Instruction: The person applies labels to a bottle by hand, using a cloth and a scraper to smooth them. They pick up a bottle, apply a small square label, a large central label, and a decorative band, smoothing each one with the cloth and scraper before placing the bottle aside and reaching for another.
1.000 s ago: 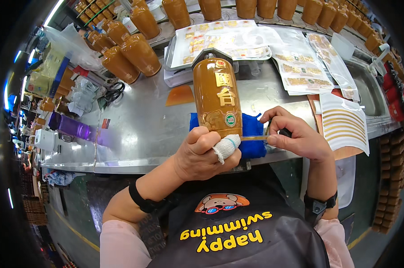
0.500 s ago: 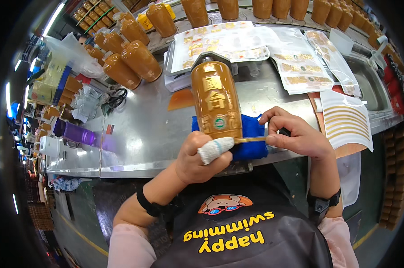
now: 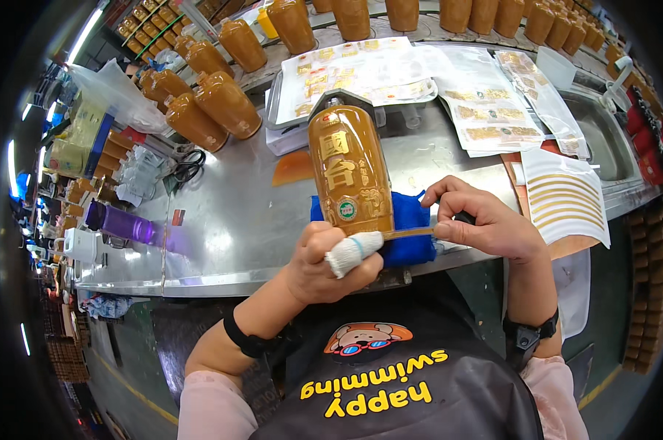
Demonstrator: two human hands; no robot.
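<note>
A glossy brown bottle point(image 3: 350, 158) with raised gold characters and a small green round emblem lies tilted on a blue cloth point(image 3: 412, 253), its neck pointing away from me into a dark angled rest point(image 3: 364, 100). My left hand point(image 3: 324, 268) is closed at the bottle's base, with a white fabric wrap point(image 3: 355, 254) on one digit pressed there. From that spot a thin gold strip point(image 3: 410, 232) runs right. My right hand point(image 3: 485, 224) pinches its free end between thumb and finger. A small black item shows among the right fingers; its kind is unclear.
Sheets of gold labels point(image 3: 346, 70) lie on a tray behind the bottle. A white sheet of curved gold strips point(image 3: 566, 194) is at right, before a sink point(image 3: 603, 136). Brown bottles point(image 3: 225, 103) stand left and along the back. A purple bottle point(image 3: 122, 220) lies far left.
The brown bottle has turned about its length, its characters and green emblem shifting left. Both hands keep their hold. Bottles along the back stand in different positions.
</note>
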